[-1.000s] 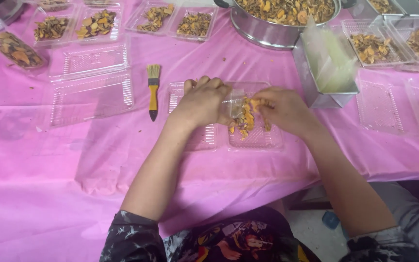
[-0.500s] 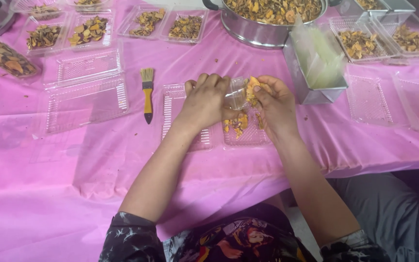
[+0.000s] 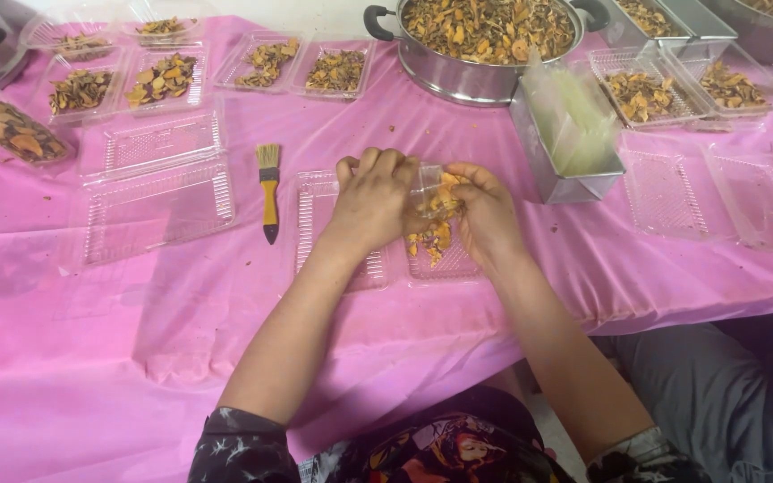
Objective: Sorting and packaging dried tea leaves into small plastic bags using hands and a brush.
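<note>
My left hand [image 3: 373, 199] and my right hand [image 3: 487, 213] meet over an open clear plastic clamshell box [image 3: 328, 234] on the pink tablecloth [image 3: 181, 313]. Both hands grip a small clear plastic bag [image 3: 426, 182] that is tilted over the box's right half. Orange and yellow dried slices [image 3: 433, 234] show between my fingers and lie in the tray below. The bag's lower part is hidden by my fingers.
A yellow-handled brush [image 3: 268, 190] lies left of the box. An empty open clamshell [image 3: 154, 183] sits further left, two more [image 3: 713, 190] at right. A metal tin with clear bags [image 3: 565, 134] stands right of my hands. Behind are a steel pot [image 3: 485, 40] and several filled trays [image 3: 266, 63].
My hands lifted the bag from low in the tray and drew closer together, tipping it. The camera view shifted slightly.
</note>
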